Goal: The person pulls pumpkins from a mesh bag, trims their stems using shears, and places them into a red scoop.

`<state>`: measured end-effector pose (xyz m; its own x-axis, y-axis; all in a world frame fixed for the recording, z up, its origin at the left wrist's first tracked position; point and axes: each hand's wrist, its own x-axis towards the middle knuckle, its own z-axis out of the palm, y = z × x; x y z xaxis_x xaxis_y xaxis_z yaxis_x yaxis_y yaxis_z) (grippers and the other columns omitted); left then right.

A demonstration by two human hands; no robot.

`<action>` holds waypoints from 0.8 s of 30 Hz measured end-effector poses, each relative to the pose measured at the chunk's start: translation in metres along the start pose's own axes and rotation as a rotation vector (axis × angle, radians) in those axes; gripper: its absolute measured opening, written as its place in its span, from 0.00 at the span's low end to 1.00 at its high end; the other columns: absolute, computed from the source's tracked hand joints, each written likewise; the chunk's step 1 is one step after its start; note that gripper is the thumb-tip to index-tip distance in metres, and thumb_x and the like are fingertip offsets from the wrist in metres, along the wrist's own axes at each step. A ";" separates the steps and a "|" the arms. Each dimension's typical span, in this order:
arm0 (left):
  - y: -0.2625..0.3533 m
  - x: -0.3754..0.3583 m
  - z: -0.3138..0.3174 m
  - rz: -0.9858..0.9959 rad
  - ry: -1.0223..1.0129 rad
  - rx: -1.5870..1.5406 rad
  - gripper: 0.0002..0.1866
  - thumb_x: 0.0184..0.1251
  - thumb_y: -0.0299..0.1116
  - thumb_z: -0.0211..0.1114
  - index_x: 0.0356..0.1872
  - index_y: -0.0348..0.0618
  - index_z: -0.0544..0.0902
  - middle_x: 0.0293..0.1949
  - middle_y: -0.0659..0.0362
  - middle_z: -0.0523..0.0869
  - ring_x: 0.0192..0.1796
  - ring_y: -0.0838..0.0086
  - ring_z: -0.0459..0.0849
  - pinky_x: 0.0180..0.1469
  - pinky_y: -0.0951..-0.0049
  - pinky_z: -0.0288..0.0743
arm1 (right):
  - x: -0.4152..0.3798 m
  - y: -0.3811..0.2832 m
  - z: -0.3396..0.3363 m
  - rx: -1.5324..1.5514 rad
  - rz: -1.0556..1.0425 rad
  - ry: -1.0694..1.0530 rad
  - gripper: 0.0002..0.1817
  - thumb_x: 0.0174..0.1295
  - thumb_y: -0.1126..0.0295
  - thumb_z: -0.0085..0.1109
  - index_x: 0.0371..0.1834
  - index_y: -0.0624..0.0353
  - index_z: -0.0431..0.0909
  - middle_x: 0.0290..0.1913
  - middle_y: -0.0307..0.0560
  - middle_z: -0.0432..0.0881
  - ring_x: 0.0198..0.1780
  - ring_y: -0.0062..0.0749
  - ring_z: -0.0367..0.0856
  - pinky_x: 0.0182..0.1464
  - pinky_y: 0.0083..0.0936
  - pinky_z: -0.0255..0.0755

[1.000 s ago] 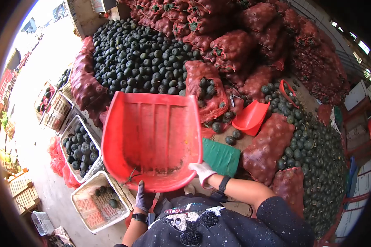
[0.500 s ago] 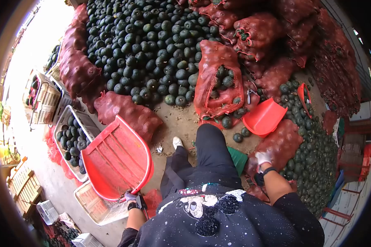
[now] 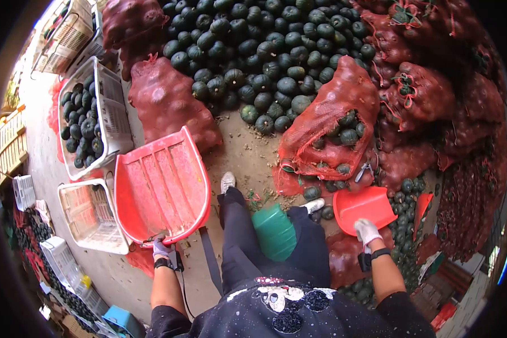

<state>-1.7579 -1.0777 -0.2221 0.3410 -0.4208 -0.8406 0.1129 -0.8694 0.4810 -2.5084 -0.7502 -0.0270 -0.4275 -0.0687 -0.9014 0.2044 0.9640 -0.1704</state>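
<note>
My left hand, gloved, is closed on the near rim of a large red plastic scoop. The scoop's ribbed hollow faces up, and its curved side overlaps a white crate. My right hand, also gloved, reaches forward with its fingers extended. It overlaps the near edge of a smaller red scoop in this view. Just beyond that lies a metal hand tool with two handles, beside a torn red mesh sack that shows dark green squash through its opening.
A big heap of squash fills the back. Full mesh sacks flank it. At left stand a white crate of squash and another white crate. A green plastic piece shows between my legs.
My view has shifted and my feet have moved forward. The large scoop is still in my left hand. My right hand has gone from over a mesh sack to the smaller scoop's edge.
</note>
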 end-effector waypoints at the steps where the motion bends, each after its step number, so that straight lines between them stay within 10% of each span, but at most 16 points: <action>1: -0.013 0.009 0.006 -0.202 0.051 -0.401 0.13 0.56 0.31 0.65 0.44 0.45 0.81 0.44 0.57 0.85 0.49 0.61 0.85 0.52 0.56 0.82 | 0.030 -0.031 0.004 0.110 -0.062 0.163 0.19 0.63 0.63 0.62 0.57 0.52 0.79 0.28 0.35 0.77 0.23 0.17 0.70 0.25 0.19 0.65; 10: -0.097 0.076 0.041 -0.069 -0.009 -0.383 0.18 0.54 0.27 0.63 0.48 0.46 0.80 0.48 0.56 0.85 0.51 0.59 0.84 0.61 0.57 0.79 | 0.208 -0.132 0.066 0.351 -0.534 -0.100 0.16 0.71 0.73 0.54 0.60 0.63 0.74 0.32 0.32 0.73 0.29 0.13 0.67 0.30 0.14 0.63; 15: -0.112 0.134 0.066 0.076 0.040 -0.292 0.18 0.51 0.28 0.64 0.47 0.39 0.78 0.48 0.48 0.84 0.50 0.52 0.82 0.64 0.53 0.76 | 0.225 -0.093 0.129 0.269 -0.703 -0.127 0.17 0.68 0.72 0.56 0.58 0.64 0.76 0.41 0.38 0.78 0.36 0.18 0.75 0.39 0.18 0.71; 19: -0.154 0.197 0.082 0.127 -0.221 -0.535 0.36 0.58 0.34 0.59 0.70 0.33 0.66 0.68 0.41 0.74 0.70 0.49 0.72 0.76 0.49 0.63 | 0.246 -0.036 0.185 0.398 -0.760 -0.163 0.17 0.67 0.71 0.59 0.57 0.65 0.78 0.46 0.41 0.81 0.43 0.23 0.78 0.48 0.23 0.75; 24: -0.215 0.166 0.146 0.151 -0.217 -0.829 0.31 0.62 0.54 0.70 0.61 0.47 0.77 0.60 0.55 0.83 0.58 0.59 0.83 0.64 0.58 0.77 | 0.206 0.020 0.197 0.313 -0.673 -0.309 0.18 0.68 0.68 0.59 0.58 0.66 0.77 0.42 0.41 0.81 0.39 0.21 0.78 0.44 0.19 0.74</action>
<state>-1.8621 -0.9985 -0.5013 0.2311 -0.6301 -0.7413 0.7531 -0.3666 0.5463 -2.4183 -0.7954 -0.2944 -0.2927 -0.7218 -0.6272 0.2466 0.5767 -0.7788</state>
